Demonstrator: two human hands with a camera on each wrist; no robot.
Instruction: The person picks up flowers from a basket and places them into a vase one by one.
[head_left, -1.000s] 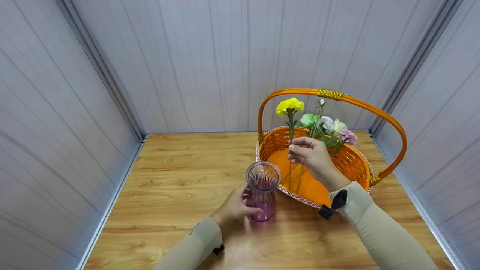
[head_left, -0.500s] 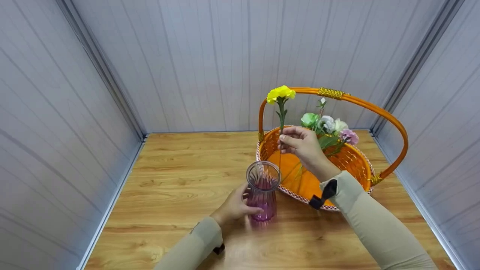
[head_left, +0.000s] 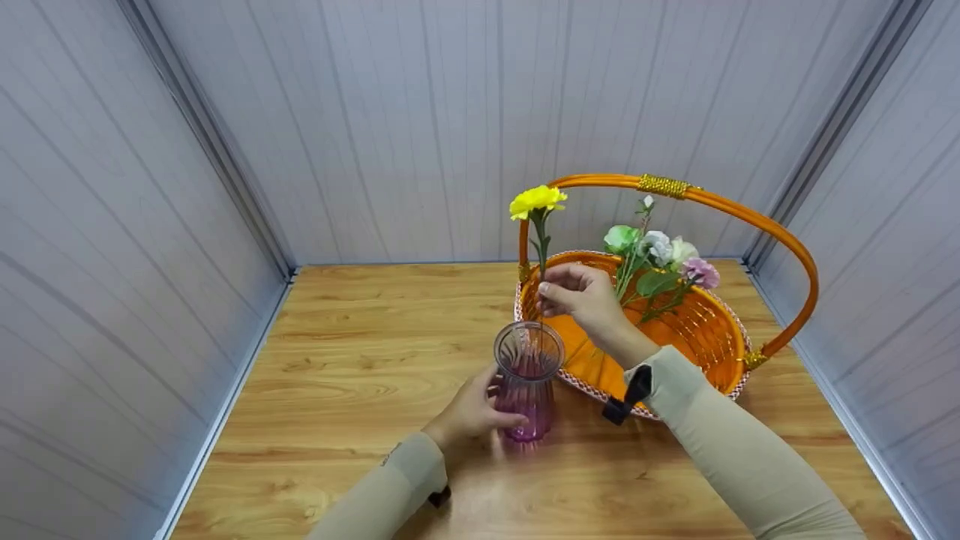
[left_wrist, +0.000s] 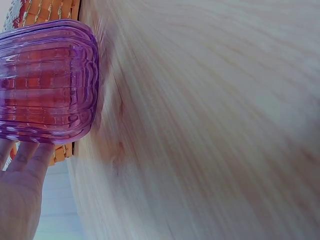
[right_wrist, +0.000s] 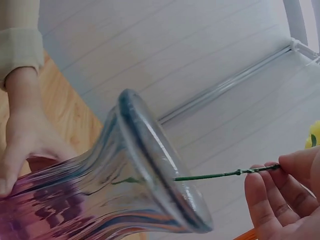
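A clear vase (head_left: 527,390) tinted pink-purple towards its base stands upright on the table. My left hand (head_left: 470,411) holds it round its lower body, thumb in front; the left wrist view shows fingers against the ribbed purple glass (left_wrist: 45,85). Above the vase mouth, my right hand (head_left: 581,301) pinches the stem of a yellow carnation (head_left: 538,202) between thumb and fingers. The bloom points up. In the right wrist view the lower end of the green stem (right_wrist: 210,176) passes through the rim into the vase neck.
An orange woven basket (head_left: 705,352) with a tall arched handle (head_left: 787,255) stands right of the vase, close behind it. Several flowers lean inside it, among them a green bloom (head_left: 621,238) and a pink one (head_left: 701,272). Panelled walls (head_left: 390,135) enclose the wooden table (head_left: 360,337).
My right hand has carried the yellow carnation left from over the basket, up and then down, bringing its stem into the vase mouth. The left hand and vase stay put.
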